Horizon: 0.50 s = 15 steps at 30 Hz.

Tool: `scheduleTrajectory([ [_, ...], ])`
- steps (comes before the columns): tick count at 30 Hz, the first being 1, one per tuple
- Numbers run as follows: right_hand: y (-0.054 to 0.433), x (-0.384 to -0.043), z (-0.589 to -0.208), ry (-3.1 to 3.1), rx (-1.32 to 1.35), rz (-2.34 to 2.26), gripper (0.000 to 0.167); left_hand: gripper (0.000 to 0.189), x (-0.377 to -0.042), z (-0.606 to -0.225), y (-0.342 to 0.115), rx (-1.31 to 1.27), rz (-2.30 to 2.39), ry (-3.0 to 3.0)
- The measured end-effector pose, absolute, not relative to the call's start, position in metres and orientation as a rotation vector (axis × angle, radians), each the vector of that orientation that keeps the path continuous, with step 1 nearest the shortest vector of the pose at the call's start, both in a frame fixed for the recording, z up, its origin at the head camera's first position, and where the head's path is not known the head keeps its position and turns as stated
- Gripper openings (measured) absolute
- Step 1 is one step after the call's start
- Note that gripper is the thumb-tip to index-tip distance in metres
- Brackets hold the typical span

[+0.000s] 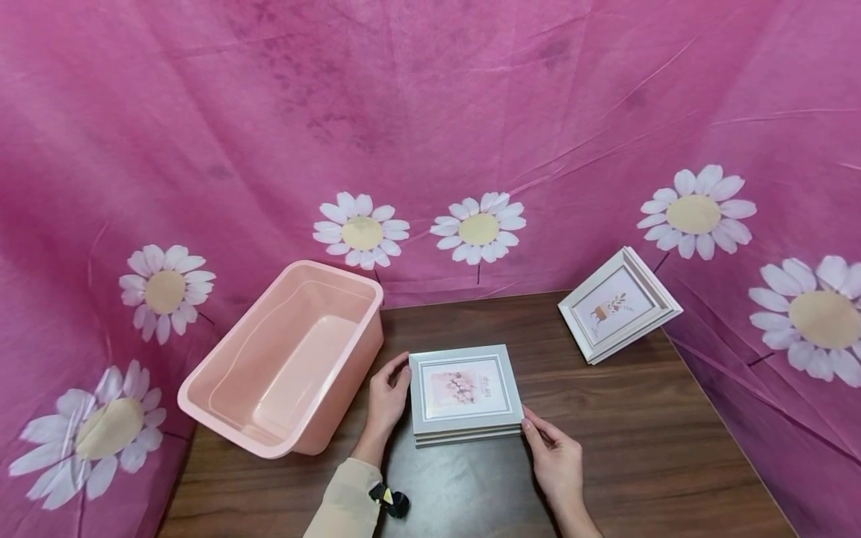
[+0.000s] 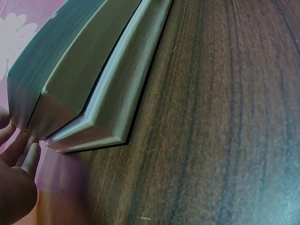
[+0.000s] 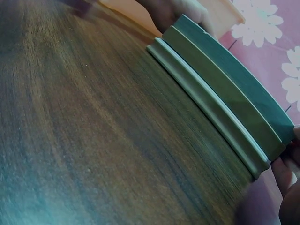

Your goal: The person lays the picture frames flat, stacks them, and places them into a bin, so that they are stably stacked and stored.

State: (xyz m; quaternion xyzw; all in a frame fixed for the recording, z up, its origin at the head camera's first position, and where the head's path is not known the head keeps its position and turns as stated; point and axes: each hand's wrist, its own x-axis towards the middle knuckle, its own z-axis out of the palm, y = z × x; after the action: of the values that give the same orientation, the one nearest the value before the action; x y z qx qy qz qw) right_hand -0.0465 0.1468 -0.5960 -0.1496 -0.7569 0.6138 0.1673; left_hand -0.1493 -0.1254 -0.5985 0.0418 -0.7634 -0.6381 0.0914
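Fingers [image 1: 543,424] of left hand [image 1: 386,400] and right hand [image 1: 558,457] pinch stacked rectangular frames [image 1: 464,392] over wood-grained tabletop [image 1: 652,433].

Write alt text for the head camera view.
A person's left hand and right hand hold diagonally opposite corners of a stack of pale rectangular picture frames on a brown wood-grain table. A pink rectangular plastic tub stands left; a white rectangular frame with a plant print sits far right.

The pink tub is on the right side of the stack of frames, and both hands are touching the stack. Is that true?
Not quite: the head view shows the tub left of the stack. The left hand and right hand do touch it.
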Motion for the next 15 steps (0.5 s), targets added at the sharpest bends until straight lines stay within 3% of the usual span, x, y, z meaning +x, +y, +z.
scheduleTrajectory([
  [15,0.154,-0.046,-0.586,-2.196,-0.416,1.772,0.02,0.031,-0.145,-0.588,-0.122,0.202,-1.93,-2.235],
])
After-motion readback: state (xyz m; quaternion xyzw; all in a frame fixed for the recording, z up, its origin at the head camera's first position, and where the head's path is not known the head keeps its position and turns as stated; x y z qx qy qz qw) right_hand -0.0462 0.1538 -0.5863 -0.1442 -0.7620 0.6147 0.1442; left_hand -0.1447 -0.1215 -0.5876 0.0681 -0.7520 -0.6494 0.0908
